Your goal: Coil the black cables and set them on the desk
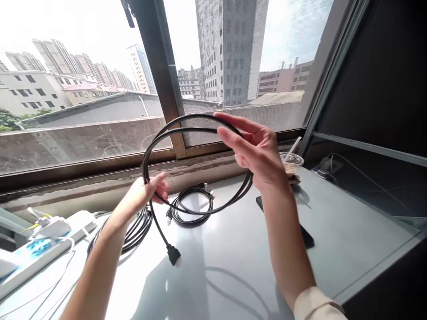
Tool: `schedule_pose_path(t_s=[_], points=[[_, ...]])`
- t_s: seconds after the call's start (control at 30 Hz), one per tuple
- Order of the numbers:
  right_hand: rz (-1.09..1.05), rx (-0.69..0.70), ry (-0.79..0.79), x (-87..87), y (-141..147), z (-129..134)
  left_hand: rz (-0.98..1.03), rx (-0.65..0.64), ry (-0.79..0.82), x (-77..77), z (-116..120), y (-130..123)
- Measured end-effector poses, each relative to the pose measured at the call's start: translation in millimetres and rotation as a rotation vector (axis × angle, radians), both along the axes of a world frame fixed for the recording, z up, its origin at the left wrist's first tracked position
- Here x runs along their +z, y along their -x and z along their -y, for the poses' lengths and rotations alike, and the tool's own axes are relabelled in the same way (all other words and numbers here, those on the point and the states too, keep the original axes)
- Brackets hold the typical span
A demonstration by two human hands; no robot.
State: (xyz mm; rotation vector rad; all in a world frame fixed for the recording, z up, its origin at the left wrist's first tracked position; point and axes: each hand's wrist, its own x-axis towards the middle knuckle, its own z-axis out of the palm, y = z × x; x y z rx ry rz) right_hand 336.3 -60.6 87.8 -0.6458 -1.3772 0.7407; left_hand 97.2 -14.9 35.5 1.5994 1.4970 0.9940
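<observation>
A black cable (196,116) is looped into a wide coil and held up above the table between my two hands. On the coil's left side, my left hand (151,189) is closed around the strands. My right hand (253,146) grips the coil's upper right, thumb and fingers closed on it. One end of the cable hangs down below my left hand, with a black plug (174,255) that has a clear cap on its tip. The cable's other end is not visible. Behind the held coil, a second coiled black cable (191,221) lies on the table.
Another black cable coil (138,229) lies behind my left forearm. A white power strip (23,271) with plugs and cords runs along the left. On the right are a dark phone (307,238) and a lidded cup (291,160) with a straw. A window frame (160,66) borders the table's far side.
</observation>
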Motion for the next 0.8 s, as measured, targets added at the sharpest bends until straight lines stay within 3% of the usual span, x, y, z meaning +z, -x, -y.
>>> schedule_pose_path(t_s=[0.07,0.13,0.27,0.43,0.53,0.67,0.8], points=[[-0.123,-0.049,-0.024,2.4,-0.6,4.7,-0.001,-0.155,0.261,-5.5,0.8,-6.8],[-0.179,-0.036,-0.080,2.5,4.3,10.1,0.013,-0.303,0.377,-11.4,5.8,-16.9],[-0.126,0.044,-0.185,-0.9,16.9,19.0,0.211,-0.422,0.412,-24.2,13.6,-36.1],[-0.096,0.092,-0.134,-7.4,15.5,5.0,0.683,-0.590,0.380,-30.1,9.7,-43.6],[-0.193,0.092,-0.095,-12.6,12.7,-16.9,0.891,-0.529,0.231,-22.2,10.7,-41.1],[-0.355,-0.050,-0.040,-23.9,14.7,-46.5,0.962,-0.339,0.084,-5.3,17.5,-34.4],[-0.148,-0.214,-0.005,-37.1,12.6,-65.0,0.875,-0.328,0.021,7.7,23.3,-23.4]])
